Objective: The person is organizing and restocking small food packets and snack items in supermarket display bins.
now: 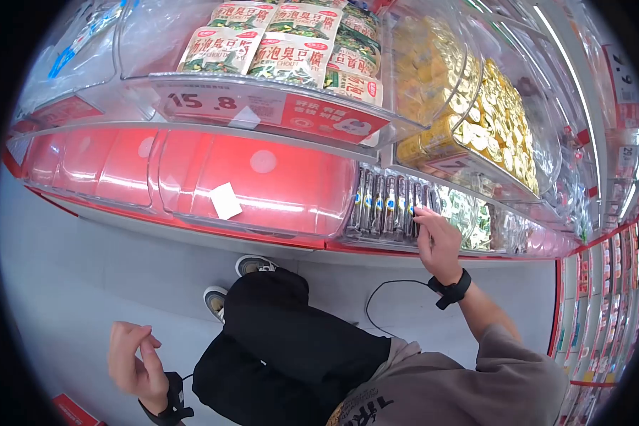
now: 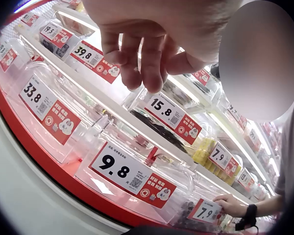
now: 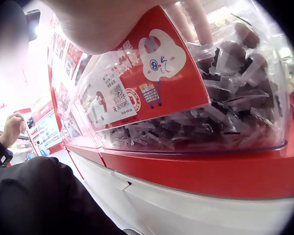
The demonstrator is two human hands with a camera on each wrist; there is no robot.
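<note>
Your right hand (image 1: 440, 245) reaches over the price card (image 3: 161, 71); dark packets (image 1: 380, 206) lie by its fingers, pinch undeterminable. Your left hand (image 1: 136, 358) is loosely curled, empty. Slick wrappers could slip from a shallow pinch.

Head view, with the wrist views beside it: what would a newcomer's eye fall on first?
Probably the shiny gold-wrapped goods at the upper right of the shelving, beside the pale printed packets above the big 15.8 label. Next, the wide red-bottomed bin below that label. Then the right hand, fingers over the front of the bin of dark wrapped pieces.
</note>
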